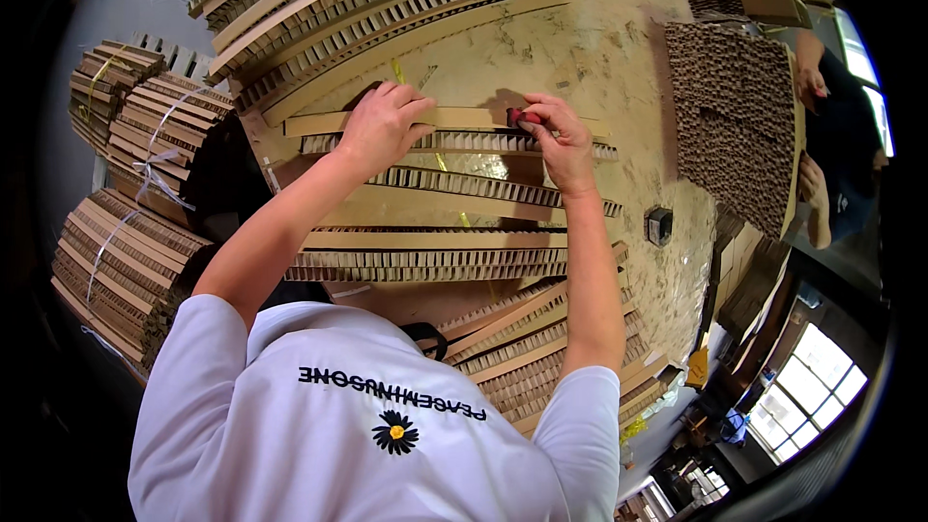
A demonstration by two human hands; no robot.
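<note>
On the worktable, a long honeycomb cardboard strip (464,118) lies crosswise in front of me. My left hand (380,130) is closed at its left part, fingers bent over the edge and thumb toward the right. Between the fingers and thumb of my right hand (563,143) is a small red tool (522,117) with a dark end, just at the strip's right part. Its exact kind is too small to tell. Closer to me are a second honeycomb strip (464,142) and a slanting one (483,188), then more strips (435,263) side by side.
Many honeycomb strips (377,10) fill the far left. Tied bundles (159,150) are stacked left of the table. A small dark square block (658,225) sits on the tabletop (619,68) at right. Beyond a honeycomb slab (730,126), another person's hands (812,188) show.
</note>
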